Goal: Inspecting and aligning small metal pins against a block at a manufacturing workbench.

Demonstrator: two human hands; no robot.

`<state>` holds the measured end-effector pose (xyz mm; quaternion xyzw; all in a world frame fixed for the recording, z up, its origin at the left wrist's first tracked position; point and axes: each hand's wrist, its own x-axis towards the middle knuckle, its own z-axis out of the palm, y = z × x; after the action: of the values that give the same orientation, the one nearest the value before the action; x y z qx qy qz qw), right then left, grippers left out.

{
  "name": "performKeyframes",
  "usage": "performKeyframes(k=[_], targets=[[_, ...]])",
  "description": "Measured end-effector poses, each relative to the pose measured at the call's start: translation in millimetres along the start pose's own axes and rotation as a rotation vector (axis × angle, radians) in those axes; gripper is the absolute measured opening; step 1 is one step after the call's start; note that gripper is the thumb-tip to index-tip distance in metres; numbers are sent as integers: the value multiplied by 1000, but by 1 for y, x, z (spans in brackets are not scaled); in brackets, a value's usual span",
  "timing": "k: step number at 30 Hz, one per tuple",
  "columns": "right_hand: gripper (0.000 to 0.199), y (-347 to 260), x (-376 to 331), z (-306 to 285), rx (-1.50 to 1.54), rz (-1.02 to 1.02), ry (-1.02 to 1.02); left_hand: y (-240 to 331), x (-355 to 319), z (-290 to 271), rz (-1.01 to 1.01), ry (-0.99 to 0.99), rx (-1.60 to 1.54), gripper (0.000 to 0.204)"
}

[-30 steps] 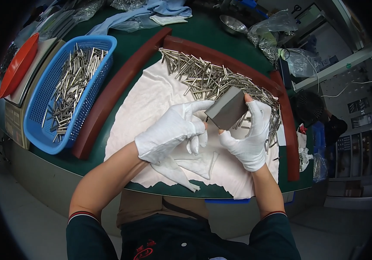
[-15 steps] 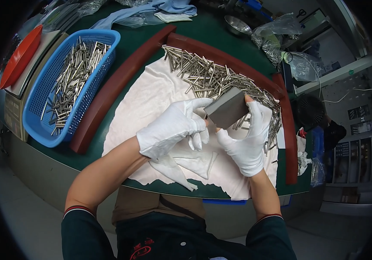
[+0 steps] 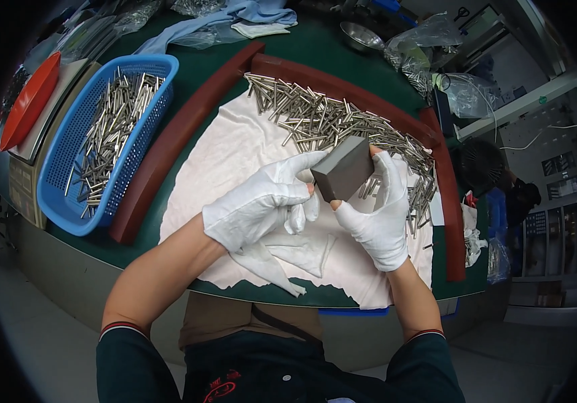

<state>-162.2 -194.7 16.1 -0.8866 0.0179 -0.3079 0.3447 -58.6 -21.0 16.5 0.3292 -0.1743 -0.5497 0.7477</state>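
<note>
A dark grey rectangular block (image 3: 346, 166) is gripped by its edges between the thumb and fingers of my right hand (image 3: 379, 221), tilted above the cloth. My left hand (image 3: 261, 201) is beside the block's left end, index finger reaching toward its edge and the other fingers curled; whatever its pinch holds is hidden. Both hands wear white gloves with bare fingertips showing. Beyond them, a heap of short, shiny metal pins (image 3: 328, 114) lies on a pale pink cloth (image 3: 218, 151). A folded white cloth (image 3: 302, 254) lies below my left hand.
Dark red bars (image 3: 181, 144) border the cloth on its left, far and right sides. On the left stands a blue perforated basket (image 3: 44, 181) of metal pins, beside a red-orange tray (image 3: 31, 101). A metal bowl (image 3: 362, 35) and plastic bags (image 3: 429, 43) are at the back.
The block has turned slightly, so more of its narrow left side shows. Both hands have shifted a little with it, and the whole view has moved slightly.
</note>
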Motion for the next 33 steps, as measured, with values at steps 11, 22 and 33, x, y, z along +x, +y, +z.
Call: performKeyframes(k=[11, 22, 33], targets=[[80, -10, 0, 2, -128, 12, -1, -3, 3, -5, -6, 8, 34, 60], [79, -14, -3, 2, -268, -156, 108, -5, 1, -2, 6, 63, 102, 64], [76, -12, 4, 3, -76, -12, -22, 2, -3, -1, -23, 127, 262, 66]])
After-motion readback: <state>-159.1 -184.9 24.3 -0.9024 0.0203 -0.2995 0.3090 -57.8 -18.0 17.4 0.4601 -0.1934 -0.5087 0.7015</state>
